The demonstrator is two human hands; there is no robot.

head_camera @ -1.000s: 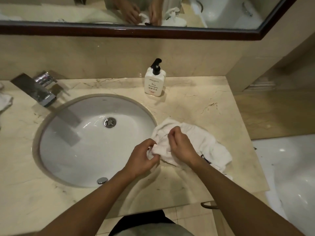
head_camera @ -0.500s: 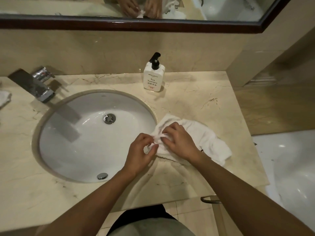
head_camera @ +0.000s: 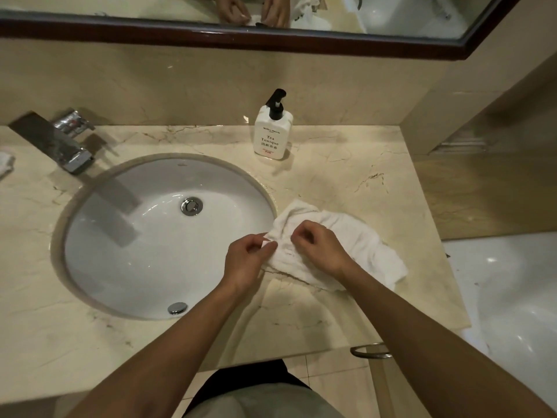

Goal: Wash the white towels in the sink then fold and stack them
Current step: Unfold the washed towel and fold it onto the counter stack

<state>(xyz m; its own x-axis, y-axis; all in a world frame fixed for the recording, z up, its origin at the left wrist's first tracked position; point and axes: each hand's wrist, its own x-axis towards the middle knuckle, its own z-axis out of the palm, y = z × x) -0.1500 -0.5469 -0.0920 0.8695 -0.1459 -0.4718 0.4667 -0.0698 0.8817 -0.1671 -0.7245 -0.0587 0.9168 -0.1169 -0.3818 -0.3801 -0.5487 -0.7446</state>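
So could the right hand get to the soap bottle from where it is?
Probably yes: the counter between the right hand and the soap bottle is bare, though that hand is pinching the towel.

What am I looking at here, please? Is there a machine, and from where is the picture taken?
There is no machine. A person wears a camera on the head, so the picture looks forward and down at their own two bare arms. The left hand and the right hand each pinch the near edge of a crumpled white towel. The towel lies on the marble counter, just right of the round sink, which looks dry. Behind it stands a soap bottle with a black pump. The tap is at the left. A mirror above reflects the hands.
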